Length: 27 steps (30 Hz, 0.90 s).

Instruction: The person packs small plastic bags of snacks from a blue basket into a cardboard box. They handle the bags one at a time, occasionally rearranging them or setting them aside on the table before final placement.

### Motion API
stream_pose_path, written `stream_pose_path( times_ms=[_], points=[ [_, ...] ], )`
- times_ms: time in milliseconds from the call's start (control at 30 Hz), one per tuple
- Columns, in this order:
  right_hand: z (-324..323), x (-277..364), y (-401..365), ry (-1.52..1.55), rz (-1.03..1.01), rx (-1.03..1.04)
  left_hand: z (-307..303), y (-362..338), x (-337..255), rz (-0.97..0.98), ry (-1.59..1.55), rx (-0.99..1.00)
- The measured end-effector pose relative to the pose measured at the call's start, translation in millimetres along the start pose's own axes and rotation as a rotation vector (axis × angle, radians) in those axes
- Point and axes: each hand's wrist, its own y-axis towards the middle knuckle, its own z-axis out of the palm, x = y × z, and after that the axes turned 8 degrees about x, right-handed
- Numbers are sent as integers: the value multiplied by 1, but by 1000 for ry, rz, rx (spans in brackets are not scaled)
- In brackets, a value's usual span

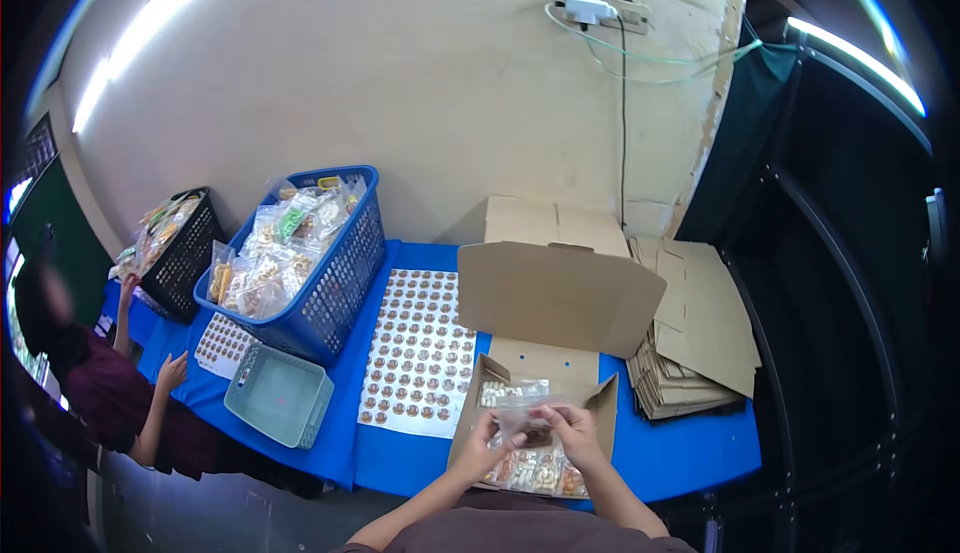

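Both hands up over the open cardboard box [478,405], at the near table edge. Left hand [488,441] and right hand [572,433] each pinch one side of a clear packet [525,413], thumbs on top and fingers curled under. A two-sided grip looks needed because the film is floppy and would sag from one corner. The packet hangs just above the box mouth, touching nothing but the fingers.

The box lid [560,298] is folded back and upright, so it's out of the way. More filled packets [525,471] lie inside in rows (contents too small to identify).

- Sticker sheet [415,353]: flat on the blue table cover [690,453], just left of the box, within the left hand's reach.
- Blue basket [340,288]: heaped with bagged goods, further left. A small grey tray [280,395] sits in front of it.
- Flat cardboard stack [690,353]: right of the box, against the wall.
- Black basket [185,253]: far left, beside a co-worker. The co-worker's hand [172,369] rests on the table edge and is well apart from the box.
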Motion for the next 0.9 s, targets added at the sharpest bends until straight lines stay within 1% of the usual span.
stream_pose_path(
  times_ms=[33,100,167,233,300,333,367,400,433,467,500,533,567,600,633,700,733,767,833,867,900],
  points=[
    [8,7,-1,125,100,89,3,3,-14,70,-107,-87],
    [14,5,-2,-253,9,179,-17,3,-6,15,-14,-92],
    [16,5,-3,-272,18,170,-22,7,-13,38,-26,-108],
    [10,2,-5,-291,22,168,-24,8,-35,-46,17,-62],
    [5,-1,-5,-355,-36,177,-21,13,-42,-45,52,-28],
    [5,2,-7,-402,-103,135,-16,14,-42,126,230,-133],
    [5,8,-9,-402,-99,127,-12,14,-40,295,408,-238],
    [5,15,-11,-238,-47,61,-6,13,-40,255,217,-381],
    [4,19,-12,-74,5,-2,-7,13,-40,254,216,-377],
    [-5,11,-11,-70,-64,-34,-11,13,-41,282,184,-413],
    [-4,15,-10,-71,-64,-35,-14,13,-44,310,153,-450],
    [-2,21,-10,-212,-154,-72,-17,9,-49,201,238,-325],
    [0,23,-11,-353,-242,-108,-13,8,-52,197,236,-328],
    [2,20,-11,-492,-268,-69,-5,11,-55,252,360,-152],
    [8,18,-12,-495,-272,-64,2,14,-57,307,482,25],
    [21,15,-13,-489,-369,14,18,6,-48,234,600,73],
    [23,9,-12,-395,-372,18,26,6,-36,172,42,155],
    [20,10,-10,-400,-378,23,23,5,-28,180,43,152],
    [19,14,-10,-608,-400,-74,21,2,-37,129,31,150],
    [24,16,-11,-613,-330,-190,22,1,-44,141,23,99],
    [28,18,-10,-613,-327,-189,21,2,-47,139,22,97]
  ],
)
